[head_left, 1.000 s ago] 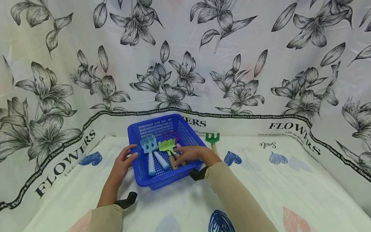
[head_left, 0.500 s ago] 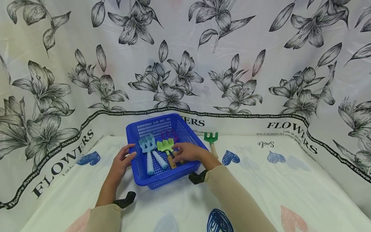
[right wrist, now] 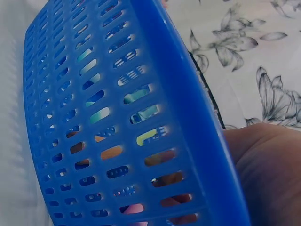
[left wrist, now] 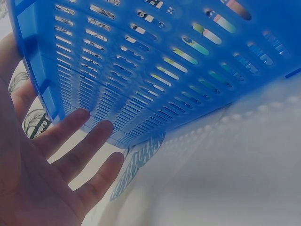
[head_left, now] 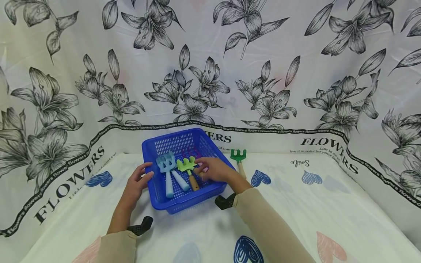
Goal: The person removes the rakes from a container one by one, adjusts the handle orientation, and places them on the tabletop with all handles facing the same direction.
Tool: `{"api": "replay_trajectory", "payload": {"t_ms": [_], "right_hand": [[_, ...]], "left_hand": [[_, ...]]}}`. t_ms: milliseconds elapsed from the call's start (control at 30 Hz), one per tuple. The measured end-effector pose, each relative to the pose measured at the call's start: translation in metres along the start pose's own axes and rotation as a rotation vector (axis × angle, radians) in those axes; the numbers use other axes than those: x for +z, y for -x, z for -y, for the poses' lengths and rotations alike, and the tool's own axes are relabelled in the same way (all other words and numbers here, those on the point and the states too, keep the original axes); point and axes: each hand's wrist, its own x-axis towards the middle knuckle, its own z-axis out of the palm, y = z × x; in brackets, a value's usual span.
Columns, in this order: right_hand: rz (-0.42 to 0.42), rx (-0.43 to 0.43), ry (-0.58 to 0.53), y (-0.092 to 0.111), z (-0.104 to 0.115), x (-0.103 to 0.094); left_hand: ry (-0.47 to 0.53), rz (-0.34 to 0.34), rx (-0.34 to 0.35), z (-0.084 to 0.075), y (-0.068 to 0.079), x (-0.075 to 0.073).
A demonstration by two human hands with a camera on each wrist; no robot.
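A blue perforated plastic basket (head_left: 184,205) holds several small garden tools. My left hand (head_left: 139,179) is at its left rim, thumb and index over the edge; in the left wrist view the other fingers (left wrist: 87,146) spread straight along the outside. Inside the basket, my right hand (head_left: 213,170) has its fingers curled round a wooden-handled hand rake, its handle mostly hidden by them. Beside it lies a light-green hand rake (head_left: 186,164) with a wooden handle. Two light-blue hand forks (head_left: 168,179) lie to the left, and a purple rake (head_left: 190,151) lies behind.
A green hand rake (head_left: 238,156) with a wooden handle lies on the cloth outside the basket, to the right. The table is covered by a white heart-print cloth (head_left: 279,219). Behind stands a flower-print curtain (head_left: 263,36).
My right hand has drawn back slightly within the basket, fingers curling in; the second wooden handle, earlier showing below the hand, is now mostly covered. My left hand stays at the rim.
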Motion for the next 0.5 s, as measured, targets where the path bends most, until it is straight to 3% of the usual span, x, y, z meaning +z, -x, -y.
{"api": "replay_trajectory", "payload": {"t_ms": [333,500], "right_hand": [[-0.16,0.04,-0.082,0.0064,0.0027,-0.0006],[-0.236,0.053,-0.026,0.0091,0.0049,-0.0015]], "left_hand": [[0.0,0.001,-0.011,0.0027,-0.0023,-0.0004],[-0.009,-0.007,-0.004,-0.0003,0.0002,0.0002]]}}
